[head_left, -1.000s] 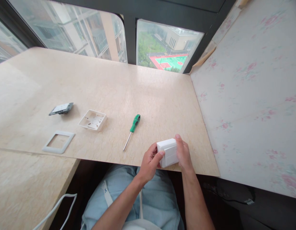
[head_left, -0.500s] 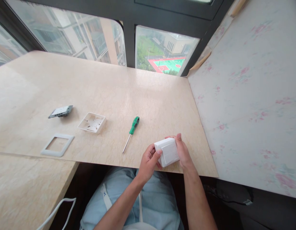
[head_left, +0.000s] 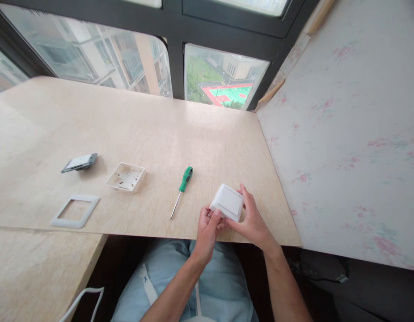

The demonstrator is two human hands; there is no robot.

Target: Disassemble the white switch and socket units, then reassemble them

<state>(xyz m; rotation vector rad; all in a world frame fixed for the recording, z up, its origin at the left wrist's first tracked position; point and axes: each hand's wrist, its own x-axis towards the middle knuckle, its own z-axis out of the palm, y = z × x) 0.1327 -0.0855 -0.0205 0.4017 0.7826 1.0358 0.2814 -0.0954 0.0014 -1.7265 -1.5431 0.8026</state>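
Above the counter's front edge, a white wall switch (head_left: pixel 230 200) is held between both hands, its flat rocker face tilted up. My left hand (head_left: pixel 209 230) grips its lower left corner, thumb on the near edge. Wrapped along the right side and near edge is my right hand (head_left: pixel 252 219). To the left of the hands lies a screwdriver (head_left: pixel 184 181) with a green and black handle, its metal tip pointing toward me. Farther left sits an open white mounting box (head_left: pixel 127 178). A white square frame (head_left: pixel 75 211) and a grey-edged switch module (head_left: pixel 80 163) lie beyond it.
The beige marble-look counter (head_left: pixel 153 134) runs to a dark window frame (head_left: pixel 176 67). A flower-patterned wall (head_left: pixel 344 147) bounds the right side. At the lower left, a white cable (head_left: pixel 84 293) hangs by a second counter section (head_left: pixel 35 264).
The wall switch has been turned and tilted so its face points more upward. My right hand has shifted its grip, with the thumb now along the near edge. The view has moved slightly.
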